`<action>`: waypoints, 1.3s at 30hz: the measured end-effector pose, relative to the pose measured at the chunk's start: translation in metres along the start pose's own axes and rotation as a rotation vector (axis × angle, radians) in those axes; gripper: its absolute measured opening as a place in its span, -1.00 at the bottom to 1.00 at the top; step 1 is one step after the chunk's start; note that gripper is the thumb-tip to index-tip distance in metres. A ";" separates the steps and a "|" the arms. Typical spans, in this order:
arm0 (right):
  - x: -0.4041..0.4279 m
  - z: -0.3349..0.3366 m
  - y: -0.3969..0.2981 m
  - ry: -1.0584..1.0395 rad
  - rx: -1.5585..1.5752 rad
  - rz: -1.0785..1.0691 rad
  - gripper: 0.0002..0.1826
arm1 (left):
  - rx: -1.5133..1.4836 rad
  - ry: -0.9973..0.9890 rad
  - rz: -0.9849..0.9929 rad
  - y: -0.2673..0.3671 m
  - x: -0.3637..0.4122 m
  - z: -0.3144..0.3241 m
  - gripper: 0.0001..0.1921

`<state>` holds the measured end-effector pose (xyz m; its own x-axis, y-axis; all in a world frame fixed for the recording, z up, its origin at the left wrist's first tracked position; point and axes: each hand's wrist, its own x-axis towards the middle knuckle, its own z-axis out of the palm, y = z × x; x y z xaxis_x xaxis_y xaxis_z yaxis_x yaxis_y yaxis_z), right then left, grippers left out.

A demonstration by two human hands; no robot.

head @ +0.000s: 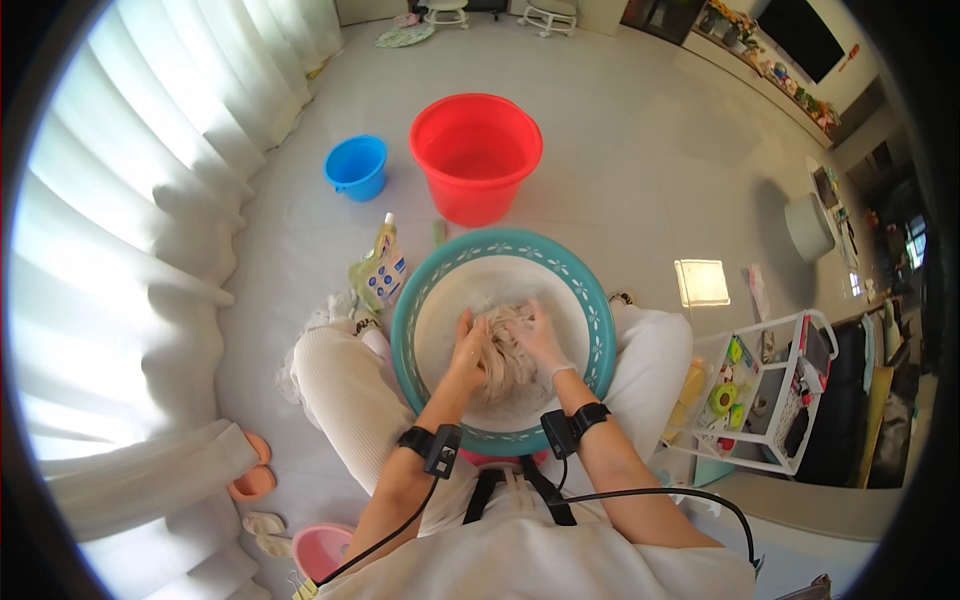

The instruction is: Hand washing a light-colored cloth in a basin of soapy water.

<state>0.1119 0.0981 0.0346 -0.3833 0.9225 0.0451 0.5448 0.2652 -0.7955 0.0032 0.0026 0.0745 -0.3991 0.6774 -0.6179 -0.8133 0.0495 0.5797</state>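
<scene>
A round basin (402, 341) with a teal, white-patterned rim and a pale inside stands between my bent knees. Cloudy water lies in it. A bunched beige cloth (502, 364) is in the basin, partly in the water. My left hand (469, 346) grips the cloth's left side, the fingers curled against the folds. On the other side, my right hand (538, 336) clasps the cloth's upper right, with some fingertips blurred or hidden. The cloth is squeezed between both hands.
Beyond the basin stand a large red bucket (474, 191) and a small blue bucket (355, 171). A detergent pouch (380, 270) touches or nearly touches the basin's left side. A white storage cart (750, 405) is at right, a curtain (150, 247) at left. A cable (667, 492) runs from my right forearm.
</scene>
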 end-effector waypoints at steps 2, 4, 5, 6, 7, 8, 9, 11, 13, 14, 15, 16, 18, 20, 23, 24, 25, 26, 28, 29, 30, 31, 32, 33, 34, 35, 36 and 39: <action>-0.012 0.008 0.000 -0.129 0.432 -0.006 -0.63 | -0.007 0.040 -0.052 -0.005 0.011 0.002 -0.43; -0.029 0.006 -0.026 -0.227 0.426 0.022 -0.64 | -0.088 -0.013 -0.117 -0.007 0.023 -0.020 -0.43; -0.040 0.000 -0.045 -0.333 0.405 0.049 -0.65 | -0.184 -0.066 -0.188 -0.007 0.027 -0.030 -0.43; -0.050 -0.006 -0.059 -0.319 0.410 0.052 -0.65 | -0.172 -0.074 -0.193 -0.008 0.028 -0.032 -0.43; -0.060 -0.010 -0.073 -0.283 0.317 -0.022 -0.68 | -0.191 -0.093 -0.237 -0.009 0.028 -0.034 -0.47; -0.066 -0.013 -0.087 -0.248 0.225 -0.098 -0.71 | -0.211 -0.111 -0.278 -0.007 0.028 -0.034 -0.49; -0.070 -0.016 -0.100 -0.239 0.232 -0.098 -0.71 | -0.213 -0.119 -0.288 -0.008 0.024 -0.037 -0.50; -0.074 -0.023 -0.119 0.014 -0.001 -0.425 -0.79 | -0.180 -0.122 -0.314 -0.009 0.017 -0.031 -0.51; -0.066 -0.025 -0.125 0.099 -0.015 -0.423 -0.80 | -0.112 -0.092 -0.315 -0.012 0.010 -0.015 -0.53; -0.060 -0.026 -0.124 0.117 -0.008 -0.512 -0.79 | -0.076 -0.072 -0.308 -0.012 0.002 -0.011 -0.53; -0.053 -0.027 -0.122 0.136 -0.003 -0.601 -0.79 | -0.041 -0.058 -0.305 -0.011 -0.003 -0.007 -0.54; -0.047 -0.025 -0.115 0.142 0.001 -0.599 -0.79 | -0.002 -0.041 -0.299 -0.008 -0.010 -0.003 -0.55; -0.030 -0.016 -0.097 0.024 -0.037 -0.387 -0.83 | 0.060 -0.006 -0.285 0.001 -0.020 0.005 -0.56; -0.007 -0.009 -0.071 -0.039 0.026 -0.276 -0.83 | 0.111 0.010 -0.266 0.007 -0.022 0.014 -0.57; 0.024 -0.011 -0.042 -0.234 0.003 -0.025 -0.82 | 0.179 -0.007 -0.221 -0.002 -0.002 -0.004 -0.61; 0.028 -0.010 -0.037 -0.371 -0.076 0.106 -0.79 | 0.183 -0.003 -0.216 -0.005 0.007 -0.014 -0.61; 0.027 -0.011 -0.030 -0.372 -0.069 0.103 -0.79 | 0.269 0.011 -0.087 -0.006 0.015 -0.024 -0.60; 0.022 -0.008 -0.022 -0.225 -0.153 0.041 -0.76 | 0.352 0.031 0.042 -0.006 0.020 -0.033 -0.60; 0.014 -0.004 0.005 -0.050 -0.249 0.011 -0.72 | 0.269 0.037 0.039 -0.004 0.007 -0.008 -0.61; 0.011 -0.001 0.020 -0.074 -0.214 -0.032 -0.69 | 0.181 0.044 0.048 -0.003 0.001 0.007 -0.62; 0.006 0.002 0.019 -0.112 -0.173 -0.086 -0.64 | 0.188 0.040 0.048 -0.004 0.004 0.005 -0.62; -0.002 0.006 0.018 -0.102 -0.171 -0.081 -0.64 | 0.106 0.044 -0.025 -0.006 0.008 0.005 -0.60; -0.011 0.010 0.002 -0.211 0.218 -0.030 -0.64 | 0.022 0.058 -0.094 -0.007 0.013 -0.001 -0.57; -0.019 0.011 -0.016 -0.316 0.609 0.021 -0.64 | 0.026 0.061 -0.093 -0.005 0.015 -0.005 -0.57; -0.028 0.005 -0.035 -0.317 0.614 0.025 -0.64 | -0.050 0.024 -0.189 -0.004 0.019 -0.011 -0.56; -0.040 -0.007 -0.057 -0.261 0.444 0.011 -0.65 | -0.126 -0.011 -0.290 -0.005 0.021 -0.019 -0.54; -0.051 -0.016 -0.081 -0.209 0.277 -0.015 -0.66 | -0.124 -0.005 -0.283 -0.008 0.032 -0.037 -0.54; -0.078 -0.018 -0.124 -0.076 0.132 -0.212 -0.76 | -0.356 -0.551 -0.317 -0.019 0.060 -0.076 -0.48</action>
<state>0.0876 -0.0019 0.1400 -0.5365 0.8250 0.1777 0.3462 0.4072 -0.8452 -0.0370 -0.0133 -0.0142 0.0733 0.9459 -0.3160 -0.9804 0.1264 0.1510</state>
